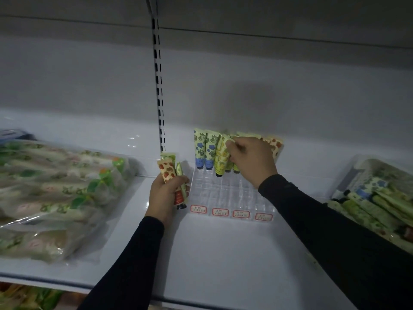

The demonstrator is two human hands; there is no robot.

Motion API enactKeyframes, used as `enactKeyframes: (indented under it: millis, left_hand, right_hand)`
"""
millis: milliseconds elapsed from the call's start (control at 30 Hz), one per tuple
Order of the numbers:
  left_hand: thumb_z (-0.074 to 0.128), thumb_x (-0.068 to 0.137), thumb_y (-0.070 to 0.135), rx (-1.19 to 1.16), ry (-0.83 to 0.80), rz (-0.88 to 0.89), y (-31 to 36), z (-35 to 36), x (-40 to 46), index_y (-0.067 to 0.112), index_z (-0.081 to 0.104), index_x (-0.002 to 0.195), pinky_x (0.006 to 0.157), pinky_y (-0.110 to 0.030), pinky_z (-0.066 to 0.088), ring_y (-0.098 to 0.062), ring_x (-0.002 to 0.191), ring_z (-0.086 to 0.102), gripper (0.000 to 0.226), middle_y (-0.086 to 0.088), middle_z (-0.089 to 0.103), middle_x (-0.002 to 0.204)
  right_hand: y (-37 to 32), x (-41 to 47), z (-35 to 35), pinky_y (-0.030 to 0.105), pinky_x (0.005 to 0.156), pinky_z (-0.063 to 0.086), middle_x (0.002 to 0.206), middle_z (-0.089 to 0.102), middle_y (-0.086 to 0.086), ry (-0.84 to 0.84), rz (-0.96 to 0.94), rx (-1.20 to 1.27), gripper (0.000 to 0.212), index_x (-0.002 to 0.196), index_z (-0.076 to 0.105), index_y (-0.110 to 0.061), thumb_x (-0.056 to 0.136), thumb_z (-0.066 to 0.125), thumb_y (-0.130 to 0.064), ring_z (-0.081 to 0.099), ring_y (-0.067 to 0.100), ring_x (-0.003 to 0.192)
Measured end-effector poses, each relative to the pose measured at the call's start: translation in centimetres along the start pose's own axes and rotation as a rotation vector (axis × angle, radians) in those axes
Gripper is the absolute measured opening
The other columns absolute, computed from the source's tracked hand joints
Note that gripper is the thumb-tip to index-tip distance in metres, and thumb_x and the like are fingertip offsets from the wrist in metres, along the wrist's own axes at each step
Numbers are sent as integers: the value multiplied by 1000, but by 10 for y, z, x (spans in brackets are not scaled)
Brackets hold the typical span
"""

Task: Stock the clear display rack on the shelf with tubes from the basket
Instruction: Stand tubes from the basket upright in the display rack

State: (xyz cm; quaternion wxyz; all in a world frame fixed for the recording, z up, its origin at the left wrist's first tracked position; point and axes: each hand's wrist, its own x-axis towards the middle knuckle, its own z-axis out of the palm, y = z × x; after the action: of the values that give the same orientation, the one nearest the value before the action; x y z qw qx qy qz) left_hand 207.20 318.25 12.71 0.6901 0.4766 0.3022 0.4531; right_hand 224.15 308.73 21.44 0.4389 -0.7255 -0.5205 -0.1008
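Several tubes (173, 175) sat gripped in our left hand (166, 193); right hand (252, 159) pinched yellow tube (221, 156) into rack's (228, 193) back row. Risk: nudging neighbours over. Basket (348, 175) at right.

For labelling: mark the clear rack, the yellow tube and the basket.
clear rack (225, 193), head view, empty front slots.
yellow tube (221, 156), head view, mid body, pinched by the right hand (252, 161).
basket (348, 175), head view, left wall.
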Motion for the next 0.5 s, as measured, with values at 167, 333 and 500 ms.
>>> enactKeyframes:
  millis: [167, 333, 500]
  left_hand:
    - [60, 87, 0, 13, -13, 4, 2, 3, -3, 3, 60, 96, 53, -28, 53, -14, 60, 66, 9, -9, 67, 79]
    - [60, 87, 0, 8, -16, 0, 4, 4, -5, 5, 61, 93, 55, -29, 53, -14, 62, 67, 8, -6, 69, 77]
    - [60, 87, 1, 22, -21, 2, 4, 4, -7, 7, 62, 92, 57, -30, 53, -15, 65, 68, 8, -5, 70, 77]
  right_hand:
    - [-3, 2, 3, 17, 48, 26, 49, 39, 0, -31, 7, -89, 44, 55, 44, -14, 95, 56, -26, 35, 12, 48]
    - [-5, 5, 1, 17, 52, 31, 58, 53, 6, -31, 16, -77, 36, 66, 59, -5, 92, 60, -29, 46, 19, 57]
    - [-7, 4, 0, 27, 59, 42, 59, 63, 6, -28, 2, -73, 38, 65, 65, -6, 95, 55, -27, 55, 19, 57]
